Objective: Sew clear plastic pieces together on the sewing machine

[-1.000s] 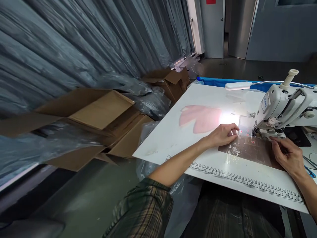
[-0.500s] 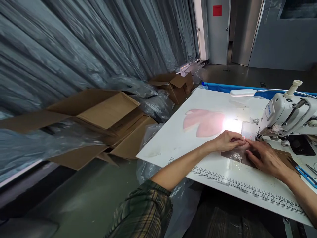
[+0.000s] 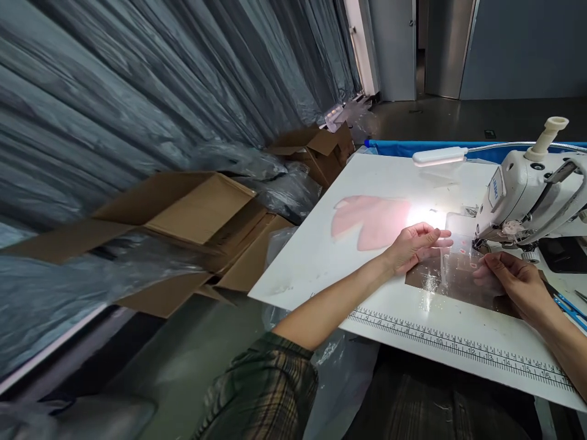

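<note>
My left hand (image 3: 416, 245) hovers over the lit white table, left of the sewing machine (image 3: 518, 195), its fingers stretched out with nothing visibly gripped. Thumb and fingertips of my right hand (image 3: 523, 281) are pinched at the edge of a clear plastic piece (image 3: 452, 260) with small red marks. This see-through piece lies between my hands, just left of the machine's needle area, and its outline is hard to make out. Beneath it is a brown patch (image 3: 419, 279) on the tabletop. A pink fabric piece (image 3: 373, 220) lies flat beyond my left hand.
Blue-handled scissors (image 3: 571, 311) lie by my right wrist. A black phone-like slab (image 3: 562, 255) rests beside the machine. A white lamp (image 3: 440, 157) reaches over the table (image 3: 293, 269). Open cardboard boxes (image 3: 202, 208) and plastic wrap stand on the left.
My hands, together by the needle before, have parted. The left has opened its fingers; the right has drawn back to the right and pinches the clear piece. The view has shifted slightly.
</note>
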`<action>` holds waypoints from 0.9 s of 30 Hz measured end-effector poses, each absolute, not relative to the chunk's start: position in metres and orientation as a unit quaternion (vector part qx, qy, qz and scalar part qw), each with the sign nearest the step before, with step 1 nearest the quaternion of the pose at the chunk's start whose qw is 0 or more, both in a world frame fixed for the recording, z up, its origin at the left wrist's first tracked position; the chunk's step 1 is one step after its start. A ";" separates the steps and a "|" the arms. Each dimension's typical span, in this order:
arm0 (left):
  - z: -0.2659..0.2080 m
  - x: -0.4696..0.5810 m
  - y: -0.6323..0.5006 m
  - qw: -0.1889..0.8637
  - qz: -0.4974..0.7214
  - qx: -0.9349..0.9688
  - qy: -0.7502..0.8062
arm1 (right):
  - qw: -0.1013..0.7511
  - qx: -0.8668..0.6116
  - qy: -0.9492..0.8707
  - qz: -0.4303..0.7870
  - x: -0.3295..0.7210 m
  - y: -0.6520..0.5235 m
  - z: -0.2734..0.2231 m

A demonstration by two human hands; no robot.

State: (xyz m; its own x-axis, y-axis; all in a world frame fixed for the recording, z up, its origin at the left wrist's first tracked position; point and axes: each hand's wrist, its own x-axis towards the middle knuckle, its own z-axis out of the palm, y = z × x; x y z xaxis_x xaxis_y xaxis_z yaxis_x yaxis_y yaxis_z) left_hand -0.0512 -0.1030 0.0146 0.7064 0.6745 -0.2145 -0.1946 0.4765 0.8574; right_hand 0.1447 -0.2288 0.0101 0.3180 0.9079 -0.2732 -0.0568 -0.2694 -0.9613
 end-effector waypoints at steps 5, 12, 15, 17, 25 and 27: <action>0.019 -0.049 -0.106 0.824 0.274 0.414 0.274 | 0.533 -0.632 -0.327 0.458 0.145 -0.231 -0.003; 0.018 -0.047 -0.107 0.819 0.293 0.411 0.273 | 0.575 -0.613 -0.304 0.448 0.140 -0.229 -0.005; 0.016 -0.048 -0.106 0.808 0.287 0.426 0.287 | 0.573 -0.617 -0.324 0.431 0.140 -0.228 -0.005; 0.014 -0.048 -0.104 0.802 0.285 0.437 0.291 | 0.569 -0.621 -0.332 0.425 0.140 -0.228 -0.005; 0.023 -0.054 -0.102 0.694 0.217 0.593 0.346 | 0.516 -0.628 -0.377 0.444 0.142 -0.231 -0.002; 0.034 -0.064 -0.101 0.620 0.157 0.672 0.373 | 0.466 -0.633 -0.419 0.455 0.149 -0.236 0.001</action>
State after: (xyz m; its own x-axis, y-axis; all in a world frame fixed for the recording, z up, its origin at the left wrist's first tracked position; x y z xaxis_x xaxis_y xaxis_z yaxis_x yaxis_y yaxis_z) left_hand -0.0636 -0.1007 0.0336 0.6721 0.6963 -0.2518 0.3075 0.0467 0.9504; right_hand 0.1493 -0.2360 0.0014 0.2360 0.9537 -0.1863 0.1067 -0.2160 -0.9705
